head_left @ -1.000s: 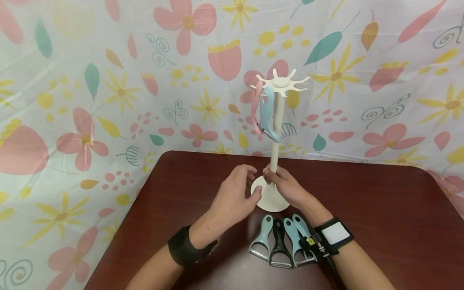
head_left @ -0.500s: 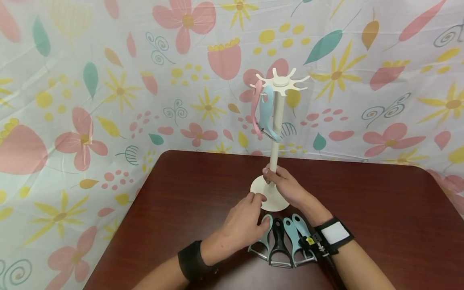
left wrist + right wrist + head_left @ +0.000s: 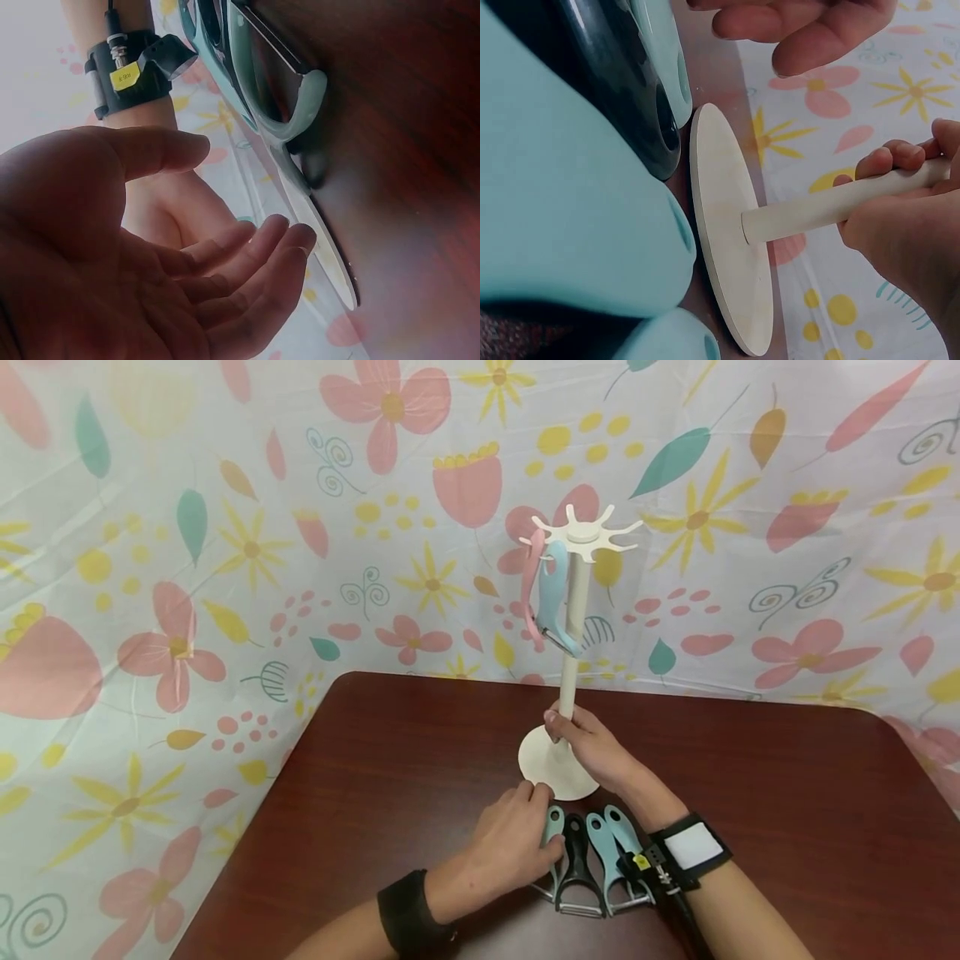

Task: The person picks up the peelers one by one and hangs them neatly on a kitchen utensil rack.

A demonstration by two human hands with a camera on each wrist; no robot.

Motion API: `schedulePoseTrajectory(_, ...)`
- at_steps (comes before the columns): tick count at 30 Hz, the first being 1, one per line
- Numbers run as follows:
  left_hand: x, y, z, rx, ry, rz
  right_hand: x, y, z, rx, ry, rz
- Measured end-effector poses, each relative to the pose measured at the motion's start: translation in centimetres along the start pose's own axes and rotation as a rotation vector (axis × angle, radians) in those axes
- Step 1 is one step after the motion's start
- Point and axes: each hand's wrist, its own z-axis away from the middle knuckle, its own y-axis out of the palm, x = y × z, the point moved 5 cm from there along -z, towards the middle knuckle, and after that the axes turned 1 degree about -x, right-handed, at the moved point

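Observation:
My right hand [image 3: 596, 750] grips the lower post of a cream hanging stand [image 3: 577, 610], its fingers curled round it. My left hand [image 3: 510, 839] hovers beside a pale green peeler [image 3: 309, 101], the leftmost of a row lying before the stand. Its fingers are loosely bent and hold nothing; the left wrist view shows a gap between thumb and fingers. Beside that peeler lie a black peeler [image 3: 576, 852] and two light blue peelers [image 3: 600, 837], partly covered by the right wrist's gear. A pink peeler [image 3: 531, 583] and a blue peeler [image 3: 552, 583] hang from the stand's hooks.
The stand's round base [image 3: 731, 225] rests on the dark brown table [image 3: 405, 735], just behind the peelers' handles. Several hooks at its top [image 3: 583, 532] carry nothing. A flowered cloth [image 3: 420, 510] hangs behind the table.
My left hand has come back from beside the stand's base, toward me and slightly right, to the pale green peeler. The right hand keeps its hold on the post.

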Motion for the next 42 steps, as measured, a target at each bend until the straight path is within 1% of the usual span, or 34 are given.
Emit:
schedulePoseTrajectory(8,0.0,0.7,0.0,-0.014,-0.001,-0.033,0.2,0.1,0.1,0.003,-0.017,0.009)
schedulePoseTrajectory(15,-0.2,1.4,0.1,0.016,0.002,-0.073,0.2,0.1,0.2,0.003,-0.012,0.009)
schedulePoseTrajectory(19,-0.3,1.6,0.0,0.013,0.001,-0.088,0.2,0.1,0.1,0.002,-0.016,0.008)
schedulePoseTrajectory(24,-0.4,2.0,-0.1,0.027,0.008,-0.09,0.3,0.1,0.2,0.002,-0.026,0.003)
schedulePoseTrajectory(28,-0.4,2.3,-0.1,0.026,0.005,-0.074,0.5,0.1,0.1,0.007,-0.039,0.011)
schedulePoseTrajectory(34,-0.3,2.5,-0.2,0.011,0.018,-0.039,0.3,0.2,0.0,0.004,-0.025,0.012)
schedulePoseTrajectory(42,-0.2,2.3,-0.3,-0.003,0.034,-0.003,0.5,0.1,0.1,-0.004,-0.027,0.013)
